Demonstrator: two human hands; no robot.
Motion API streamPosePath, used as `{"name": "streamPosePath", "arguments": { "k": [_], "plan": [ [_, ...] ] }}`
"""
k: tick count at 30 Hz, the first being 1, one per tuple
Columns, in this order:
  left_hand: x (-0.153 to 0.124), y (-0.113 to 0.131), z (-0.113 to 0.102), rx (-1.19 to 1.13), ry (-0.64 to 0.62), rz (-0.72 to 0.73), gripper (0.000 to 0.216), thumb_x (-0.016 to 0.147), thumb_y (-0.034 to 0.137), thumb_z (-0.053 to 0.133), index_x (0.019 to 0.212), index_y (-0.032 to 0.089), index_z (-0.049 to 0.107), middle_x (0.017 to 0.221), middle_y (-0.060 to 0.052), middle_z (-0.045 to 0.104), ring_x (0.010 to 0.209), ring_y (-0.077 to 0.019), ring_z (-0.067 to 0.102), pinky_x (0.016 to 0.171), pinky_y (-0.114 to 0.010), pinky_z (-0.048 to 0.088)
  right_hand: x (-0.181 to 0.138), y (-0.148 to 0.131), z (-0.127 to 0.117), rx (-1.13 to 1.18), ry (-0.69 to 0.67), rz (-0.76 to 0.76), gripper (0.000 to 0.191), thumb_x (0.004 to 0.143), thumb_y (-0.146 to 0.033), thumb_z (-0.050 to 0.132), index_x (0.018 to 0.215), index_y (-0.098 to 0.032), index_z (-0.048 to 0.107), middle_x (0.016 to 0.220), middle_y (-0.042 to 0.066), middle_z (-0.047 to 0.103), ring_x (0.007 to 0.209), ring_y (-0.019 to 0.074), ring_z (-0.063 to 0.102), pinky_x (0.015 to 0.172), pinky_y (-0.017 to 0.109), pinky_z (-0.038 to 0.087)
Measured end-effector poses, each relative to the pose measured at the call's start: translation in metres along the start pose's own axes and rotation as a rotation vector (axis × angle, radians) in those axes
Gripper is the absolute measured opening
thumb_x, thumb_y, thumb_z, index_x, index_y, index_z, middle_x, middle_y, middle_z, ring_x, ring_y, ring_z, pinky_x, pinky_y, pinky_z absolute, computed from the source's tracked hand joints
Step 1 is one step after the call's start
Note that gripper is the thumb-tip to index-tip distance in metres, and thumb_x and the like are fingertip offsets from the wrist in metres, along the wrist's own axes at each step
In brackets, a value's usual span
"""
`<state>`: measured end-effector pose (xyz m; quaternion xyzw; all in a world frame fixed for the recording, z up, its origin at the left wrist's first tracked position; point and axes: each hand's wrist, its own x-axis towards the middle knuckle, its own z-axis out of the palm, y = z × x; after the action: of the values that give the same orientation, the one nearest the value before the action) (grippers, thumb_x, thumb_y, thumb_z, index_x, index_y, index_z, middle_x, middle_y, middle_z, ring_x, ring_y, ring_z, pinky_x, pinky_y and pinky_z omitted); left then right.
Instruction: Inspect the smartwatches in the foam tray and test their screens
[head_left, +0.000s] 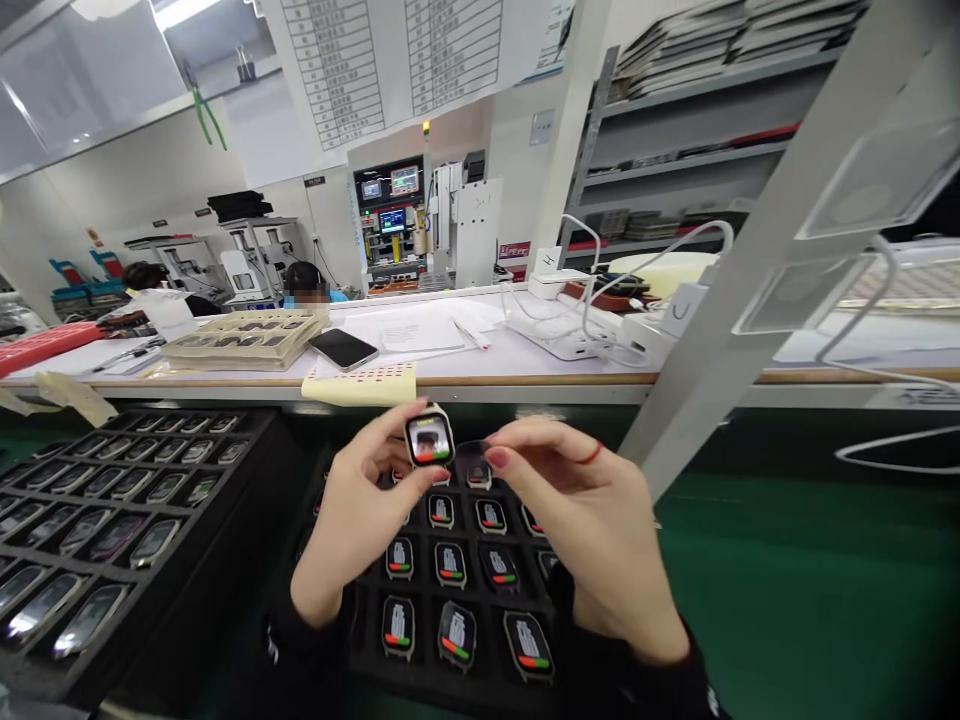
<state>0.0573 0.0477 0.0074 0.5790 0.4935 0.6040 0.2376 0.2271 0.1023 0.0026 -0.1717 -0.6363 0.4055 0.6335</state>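
My left hand (367,500) grips a square smartwatch body (430,438) without a strap, thumb below and fingers above, its lit screen facing me. Just to the right, my right hand (577,500) pinches a thin, dark, see-through piece (472,455), like a film, between thumb and forefinger. The piece is apart from or barely beside the watch; I cannot tell which. Beneath both hands lies a black foam tray (427,635) with rows of similar watch bodies (451,564), several showing lit screens with red and green bars. My hands hide part of the tray.
At left stands another black foam tray (247,470) of watch bodies with dark screens. On the raised shelf are a phone (343,349), a beige tray (240,345), papers (420,335) and white cabled chargers (559,335). A slanted grey post (720,350) rises at right. Two people sit beyond.
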Motion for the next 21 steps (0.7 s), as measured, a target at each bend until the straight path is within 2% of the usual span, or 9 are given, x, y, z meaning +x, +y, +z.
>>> {"name": "streamPosePath", "arguments": {
  "k": [4, 10, 15, 21],
  "plan": [
    [-0.016, -0.002, 0.005, 0.035, -0.034, 0.045, 0.053, 0.079, 0.018, 0.081, 0.128, 0.033, 0.067, 0.093, 0.000, 0.072, 0.077, -0.0144, 0.067, 0.072, -0.024, 0.058, -0.001, 0.001, 0.010, 0.043, -0.102, 0.076, 0.011, 0.091, -0.028, 0.077, 0.083, -0.021, 0.076, 0.080, 0.003, 0.071, 0.069, 0.0193, 0.068, 0.060, 0.024, 0.059],
    [-0.017, -0.009, 0.002, 0.114, -0.045, 0.137, 0.055, 0.082, 0.020, 0.080, 0.130, 0.040, 0.064, 0.100, 0.002, 0.068, 0.078, -0.0121, 0.066, 0.079, -0.024, 0.059, -0.005, 0.003, 0.018, 0.006, -0.064, 0.115, 0.005, 0.090, -0.020, 0.075, 0.087, -0.023, 0.077, 0.083, 0.001, 0.072, 0.070, 0.0167, 0.068, 0.058, 0.019, 0.057],
    [-0.015, -0.011, 0.000, 0.096, -0.031, 0.102, 0.053, 0.079, 0.017, 0.081, 0.126, 0.039, 0.067, 0.103, 0.001, 0.071, 0.079, -0.0129, 0.068, 0.080, -0.025, 0.061, -0.007, 0.006, 0.023, 0.000, -0.046, 0.134, 0.006, 0.090, -0.019, 0.073, 0.085, -0.022, 0.076, 0.080, 0.001, 0.071, 0.067, 0.0153, 0.067, 0.052, 0.015, 0.054],
    [-0.014, -0.010, 0.000, 0.031, -0.022, 0.102, 0.053, 0.079, 0.016, 0.081, 0.127, 0.034, 0.068, 0.102, -0.001, 0.073, 0.079, -0.0154, 0.071, 0.077, -0.026, 0.063, -0.009, 0.012, 0.028, 0.054, -0.019, 0.100, 0.008, 0.095, -0.019, 0.073, 0.087, -0.021, 0.073, 0.083, 0.002, 0.068, 0.070, 0.0145, 0.065, 0.055, 0.015, 0.055]
  ]
}}
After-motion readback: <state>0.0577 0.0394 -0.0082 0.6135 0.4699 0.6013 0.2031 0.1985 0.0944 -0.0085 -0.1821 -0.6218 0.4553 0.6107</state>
